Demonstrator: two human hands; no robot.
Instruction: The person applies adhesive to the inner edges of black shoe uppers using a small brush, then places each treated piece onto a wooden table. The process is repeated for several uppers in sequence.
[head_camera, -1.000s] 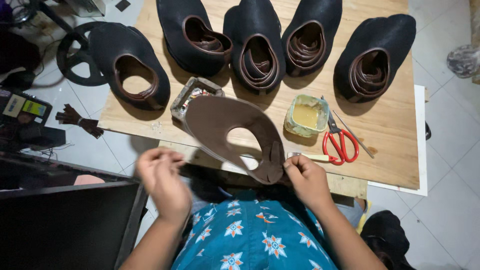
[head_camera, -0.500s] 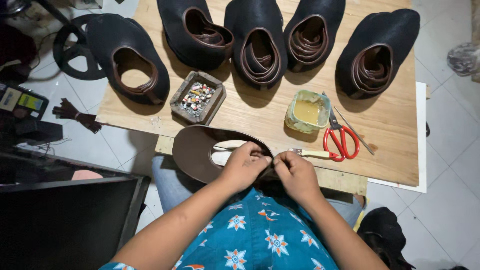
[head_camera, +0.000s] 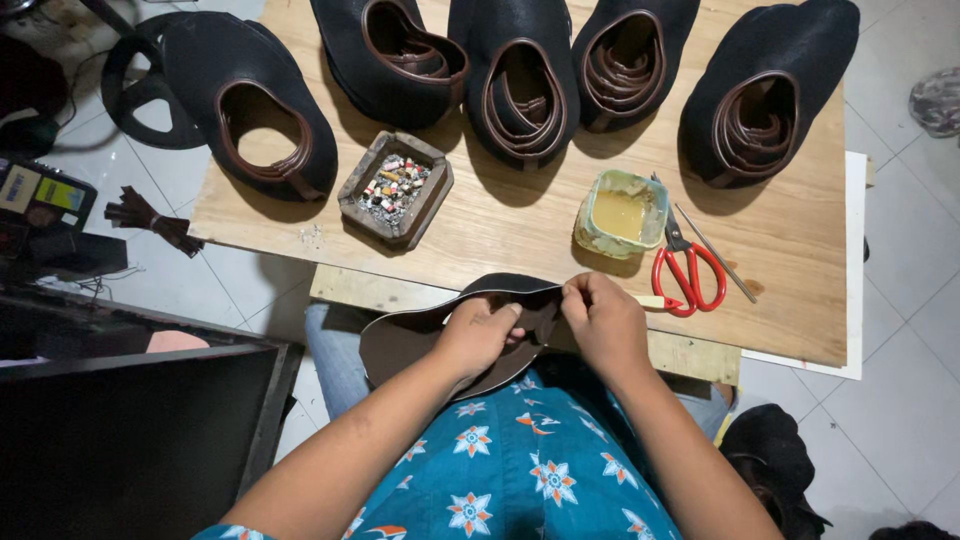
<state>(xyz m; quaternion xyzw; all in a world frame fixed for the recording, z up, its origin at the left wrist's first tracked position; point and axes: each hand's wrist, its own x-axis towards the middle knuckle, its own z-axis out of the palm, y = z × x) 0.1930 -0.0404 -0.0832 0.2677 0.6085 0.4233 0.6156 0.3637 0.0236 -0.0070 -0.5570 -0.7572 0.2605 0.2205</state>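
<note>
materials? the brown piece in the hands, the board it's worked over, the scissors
Brown piece: looks like leather or a synthetic, matte, curving limply under left hand and right hand. Board: unfinished plywood by its pale grain. Scissors: metal blades, glossy red handles, probably plastic.

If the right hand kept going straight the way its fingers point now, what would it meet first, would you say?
The right hand points left, toward the left hand, across the brown leather piece both pinch. It would likely meet the left hand's fingertips first; they already look nearly touching, though depth is unclear.
</note>
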